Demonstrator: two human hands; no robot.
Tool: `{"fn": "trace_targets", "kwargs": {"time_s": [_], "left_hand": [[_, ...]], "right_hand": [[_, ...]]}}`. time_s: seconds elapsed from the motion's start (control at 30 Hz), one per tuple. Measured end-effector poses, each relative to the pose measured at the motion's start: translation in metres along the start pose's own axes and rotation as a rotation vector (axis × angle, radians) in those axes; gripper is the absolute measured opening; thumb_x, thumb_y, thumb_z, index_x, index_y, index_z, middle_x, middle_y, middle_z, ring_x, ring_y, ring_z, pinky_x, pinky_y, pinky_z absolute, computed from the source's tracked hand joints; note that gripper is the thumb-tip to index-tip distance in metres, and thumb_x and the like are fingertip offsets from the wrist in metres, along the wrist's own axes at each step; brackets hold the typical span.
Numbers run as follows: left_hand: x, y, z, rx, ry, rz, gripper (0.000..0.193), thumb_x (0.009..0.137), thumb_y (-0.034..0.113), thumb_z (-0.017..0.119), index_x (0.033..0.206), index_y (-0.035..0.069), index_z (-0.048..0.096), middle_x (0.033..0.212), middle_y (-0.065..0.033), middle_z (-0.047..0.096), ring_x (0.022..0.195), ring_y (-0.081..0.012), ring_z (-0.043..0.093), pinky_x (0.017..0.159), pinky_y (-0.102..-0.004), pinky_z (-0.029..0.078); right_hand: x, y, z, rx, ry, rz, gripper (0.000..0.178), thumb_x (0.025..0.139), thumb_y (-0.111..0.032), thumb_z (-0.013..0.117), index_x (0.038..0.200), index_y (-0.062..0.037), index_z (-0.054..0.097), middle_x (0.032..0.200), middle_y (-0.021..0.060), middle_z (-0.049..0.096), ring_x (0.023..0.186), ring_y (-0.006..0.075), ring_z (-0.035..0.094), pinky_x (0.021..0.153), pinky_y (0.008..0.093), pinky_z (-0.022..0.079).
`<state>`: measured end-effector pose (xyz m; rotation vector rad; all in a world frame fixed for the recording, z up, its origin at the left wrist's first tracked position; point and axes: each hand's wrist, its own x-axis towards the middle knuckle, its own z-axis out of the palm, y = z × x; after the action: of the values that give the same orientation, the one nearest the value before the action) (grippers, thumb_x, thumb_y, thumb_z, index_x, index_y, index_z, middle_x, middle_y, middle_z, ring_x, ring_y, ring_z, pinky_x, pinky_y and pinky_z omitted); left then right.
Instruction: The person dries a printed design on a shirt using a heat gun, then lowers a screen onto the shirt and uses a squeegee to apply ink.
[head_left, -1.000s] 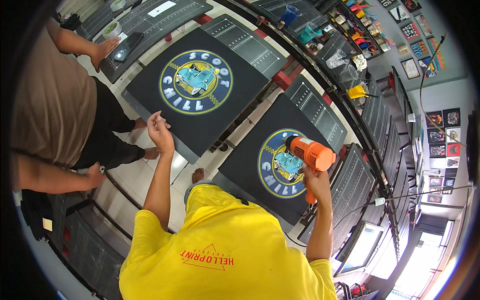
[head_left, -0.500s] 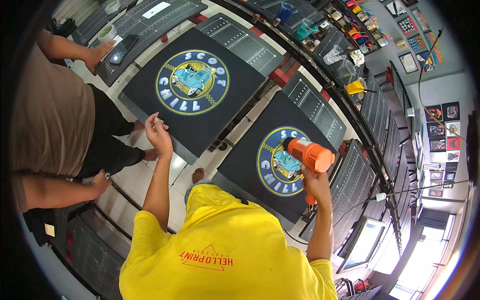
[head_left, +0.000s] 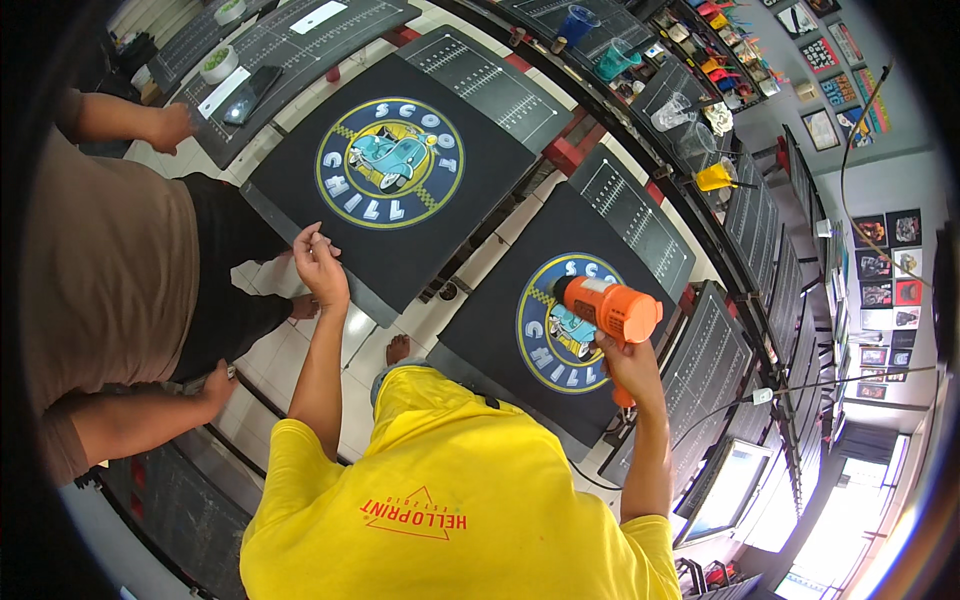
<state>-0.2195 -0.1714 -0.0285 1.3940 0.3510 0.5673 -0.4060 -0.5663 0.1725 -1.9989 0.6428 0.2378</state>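
Note:
My right hand (head_left: 628, 368) is closed round the handle of an orange heat gun (head_left: 612, 308). Its dark nozzle hangs over the round scooter print (head_left: 545, 345) on the right black fabric piece (head_left: 490, 300), hiding part of it. My left hand (head_left: 320, 272) is raised by the near edge of the left black fabric piece (head_left: 290, 165), fingers loosely bent and apart, with nothing visible in them. That piece bears a matching round print (head_left: 390, 165) with a teal scooter, fully in sight. Both pieces lie flat on dark printing boards.
A co-worker in a brown shirt (head_left: 110, 280) stands at the left. A phone (head_left: 252, 95) lies on a board near them. Cups, including a yellow cup (head_left: 714, 177), line the far rack. The heat gun's cord (head_left: 590, 478) trails low at the right.
The co-worker's far hand has lifted off the board by the phone, and their near hand has dropped slightly. My heat gun has shifted slightly left; my left hand has barely moved.

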Motion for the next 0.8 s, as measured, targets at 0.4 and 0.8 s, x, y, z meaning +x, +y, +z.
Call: {"fn": "trace_targets", "kwargs": {"time_s": [0.4,0.8], "left_hand": [[0.000,0.000,-0.001,0.032,-0.007,-0.006,0.019,0.102,0.013,0.050,0.116,0.006,0.062,0.083,0.0031,0.054,0.065,-0.0044,0.051,0.052,-0.0181,0.037],[-0.004,0.012,0.002,0.036,-0.019,-0.044,0.020,0.102,0.011,0.049,0.115,0.001,0.061,0.085,0.0002,0.053,0.067,-0.0072,0.051,0.063,-0.0215,0.045]], "right_hand": [[0.002,-0.004,0.005,-0.043,-0.072,-0.009,0.034,0.093,-0.020,0.069,0.120,-0.0009,0.059,0.082,0.0035,0.066,0.062,0.0096,0.058,0.055,0.0260,0.048],[0.011,-0.001,0.008,-0.012,-0.019,-0.027,0.034,0.094,-0.019,0.069,0.121,-0.0015,0.058,0.082,0.0024,0.065,0.063,0.0097,0.060,0.054,0.0256,0.048]]}}
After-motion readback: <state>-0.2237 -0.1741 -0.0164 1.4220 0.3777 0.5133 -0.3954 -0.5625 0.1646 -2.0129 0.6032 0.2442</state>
